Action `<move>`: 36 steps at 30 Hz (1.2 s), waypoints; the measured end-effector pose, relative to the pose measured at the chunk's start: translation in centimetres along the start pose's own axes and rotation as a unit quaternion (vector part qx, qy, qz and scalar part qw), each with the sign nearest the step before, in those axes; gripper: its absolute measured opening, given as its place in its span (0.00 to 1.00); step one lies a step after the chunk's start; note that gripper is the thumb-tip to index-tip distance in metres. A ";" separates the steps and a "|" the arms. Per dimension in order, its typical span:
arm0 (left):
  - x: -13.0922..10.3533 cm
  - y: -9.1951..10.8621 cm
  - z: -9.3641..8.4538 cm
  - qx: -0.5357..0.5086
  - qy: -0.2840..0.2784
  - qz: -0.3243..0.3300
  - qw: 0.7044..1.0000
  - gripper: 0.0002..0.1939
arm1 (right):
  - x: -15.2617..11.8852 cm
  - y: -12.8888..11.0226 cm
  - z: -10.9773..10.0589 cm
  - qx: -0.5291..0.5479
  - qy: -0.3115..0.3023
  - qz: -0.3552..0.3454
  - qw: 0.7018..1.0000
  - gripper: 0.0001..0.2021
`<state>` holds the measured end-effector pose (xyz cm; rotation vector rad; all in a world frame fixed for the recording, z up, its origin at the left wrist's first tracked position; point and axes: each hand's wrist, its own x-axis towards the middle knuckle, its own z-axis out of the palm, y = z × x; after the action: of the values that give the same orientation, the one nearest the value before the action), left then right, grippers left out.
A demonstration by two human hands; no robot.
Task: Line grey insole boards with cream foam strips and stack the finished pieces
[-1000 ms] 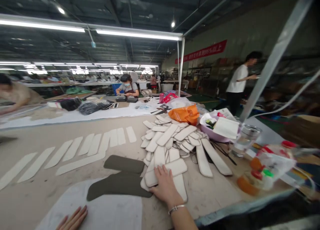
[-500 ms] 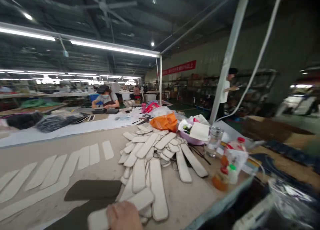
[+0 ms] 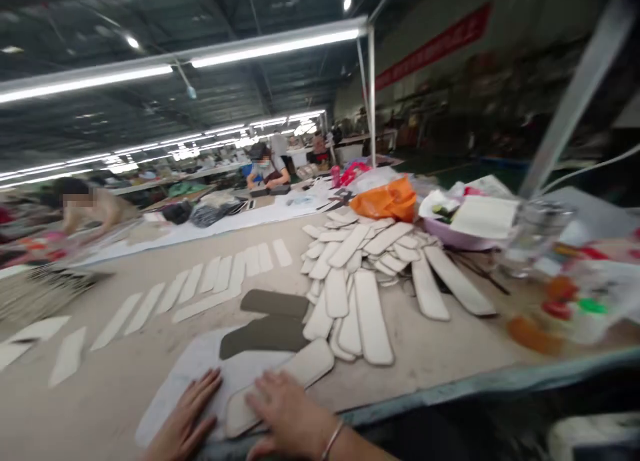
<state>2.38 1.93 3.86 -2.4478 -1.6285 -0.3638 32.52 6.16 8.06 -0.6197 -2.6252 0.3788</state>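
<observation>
Moved off the pile [image 3: 353, 244] since the earlier frame, our pale strip [image 3: 311, 364] overlaps the white sheet [image 3: 173, 381], long axis slanting away rightward beneath our nearer, spread-fingered right hand [image 3: 293, 411], our loosely splayed left hand [image 3: 187, 417] just off its left end.

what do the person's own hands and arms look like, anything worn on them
The left hand and right hand are both ungloved. A thin, pale, metallic-looking bracelet circles the right wrist. No sleeve covers the visible part of the right forearm; the left forearm is out of frame.
</observation>
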 end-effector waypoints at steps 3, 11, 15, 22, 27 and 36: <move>-1.7 -0.4 -2.0 -0.023 -0.123 -0.020 0.992 0.27 | -0.9 1.8 -0.2 0.079 -0.021 0.106 0.991 0.35; 1.1 5.7 -3.7 -0.106 -0.114 0.025 0.987 0.31 | -2.9 5.6 -2.1 0.054 -0.004 0.203 0.978 0.35; 1.7 6.8 -4.3 -0.148 -0.158 0.041 0.976 0.23 | -2.2 4.8 -1.2 0.046 0.001 0.219 0.975 0.35; -0.4 3.8 -3.1 -0.191 -0.093 0.005 0.977 0.17 | -1.1 4.3 -0.9 0.054 -0.013 0.224 0.973 0.40; -1.7 2.9 -0.7 -0.159 0.032 -0.121 0.979 0.18 | -0.5 5.3 -1.8 0.128 -0.057 0.228 0.964 0.12; -1.8 3.0 -0.5 -0.148 0.029 -0.127 0.980 0.16 | -1.5 13.6 -4.6 0.102 0.328 0.471 0.812 0.34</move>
<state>4.41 -0.95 3.75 -2.3983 -1.9918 -0.7592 40.74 17.95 6.89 -1.6137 -1.4406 0.5748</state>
